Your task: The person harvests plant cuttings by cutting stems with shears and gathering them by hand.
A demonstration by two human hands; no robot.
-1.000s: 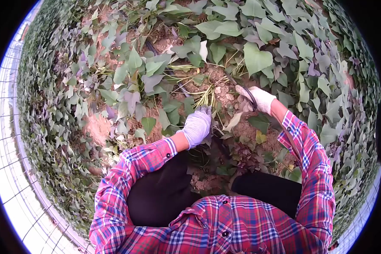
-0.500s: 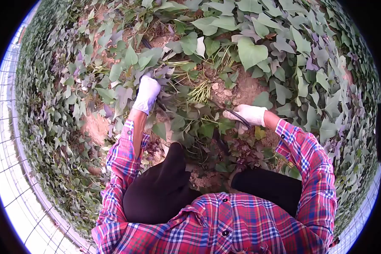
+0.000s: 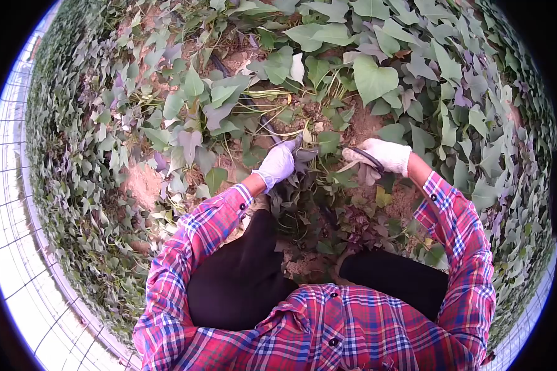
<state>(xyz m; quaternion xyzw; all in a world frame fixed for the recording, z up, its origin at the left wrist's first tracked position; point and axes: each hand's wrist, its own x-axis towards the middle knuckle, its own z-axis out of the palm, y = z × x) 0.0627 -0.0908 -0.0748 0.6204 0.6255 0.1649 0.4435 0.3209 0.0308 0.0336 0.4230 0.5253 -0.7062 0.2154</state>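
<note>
My left hand (image 3: 277,164), in a pale thin glove, is low among the vines at the centre. Its fingers are closed around leafy vine (image 3: 302,156), though the exact grip is partly covered by leaves. To its right, my right hand (image 3: 384,156), in a white knitted glove, is wrapped around a slim dark tool (image 3: 370,159). The tool's working end does not show clearly. Green stems and heart-shaped leaves (image 3: 330,141) lie between the two hands. A black hose (image 3: 267,125) runs down from the upper left to my left hand.
Dense broad-leaved vines (image 3: 439,105) cover the ground on both sides, with patches of reddish soil (image 3: 141,185) between them. My dark-clothed knees (image 3: 238,281) are close below the hands. A pale gridded strip (image 3: 28,281) curves along the left edge.
My left hand has moved right and down, towards my right hand, uncovering more of the black hose. My right hand has shifted slightly right and up, still holding the tool.
</note>
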